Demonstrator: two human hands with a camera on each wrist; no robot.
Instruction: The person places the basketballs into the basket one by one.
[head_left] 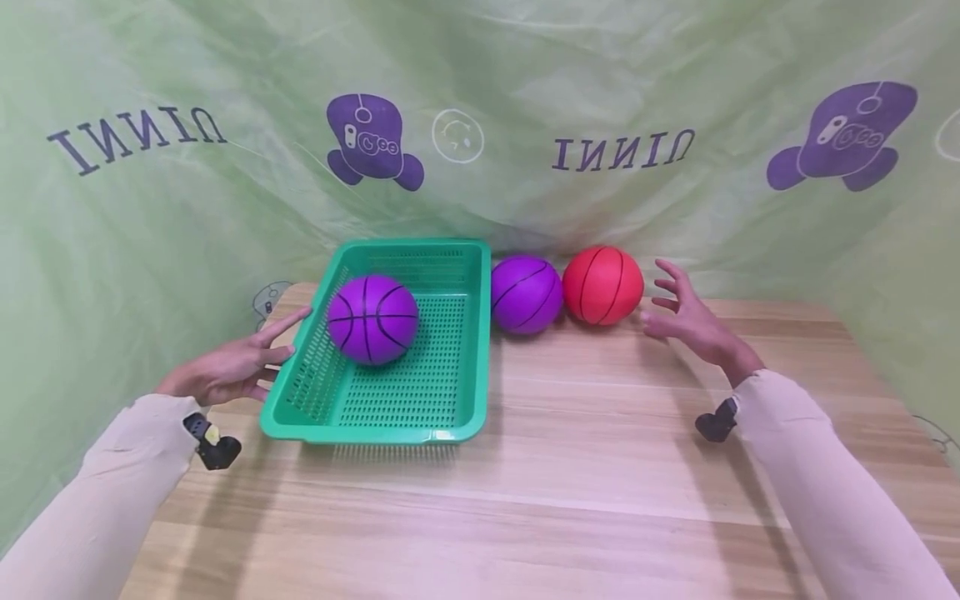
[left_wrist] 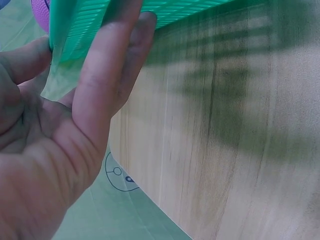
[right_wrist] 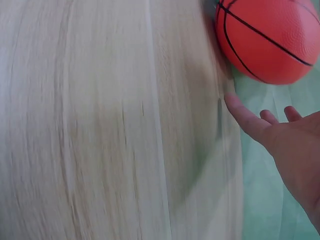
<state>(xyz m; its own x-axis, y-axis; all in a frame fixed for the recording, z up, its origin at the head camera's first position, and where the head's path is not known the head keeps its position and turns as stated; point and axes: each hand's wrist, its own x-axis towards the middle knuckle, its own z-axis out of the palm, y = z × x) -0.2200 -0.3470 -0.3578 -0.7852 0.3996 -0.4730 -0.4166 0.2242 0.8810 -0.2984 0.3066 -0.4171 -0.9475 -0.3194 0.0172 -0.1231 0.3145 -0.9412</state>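
A green plastic basket (head_left: 474, 367) with slotted walls stands on the left part of the table, a purple basketball (head_left: 372, 320) inside it. My left hand (head_left: 236, 367) is at the basket's left side; in the left wrist view its long fingers (left_wrist: 100, 70) lie fairly straight against the green wall and the thumb meets the edge. Right of the basket sits another purple ball (head_left: 527, 294), with a red basketball (head_left: 603, 285) beside it. My right hand (head_left: 693, 321) is just right of the red ball, fingers spread and holding nothing; the right wrist view shows a gap between them.
The wood-grained table (head_left: 570, 500) extends in front of the basket and balls. A green cloth (head_left: 517, 75) with purple prints hangs behind the table and at its sides. In the left wrist view the table's edge slants past the hand.
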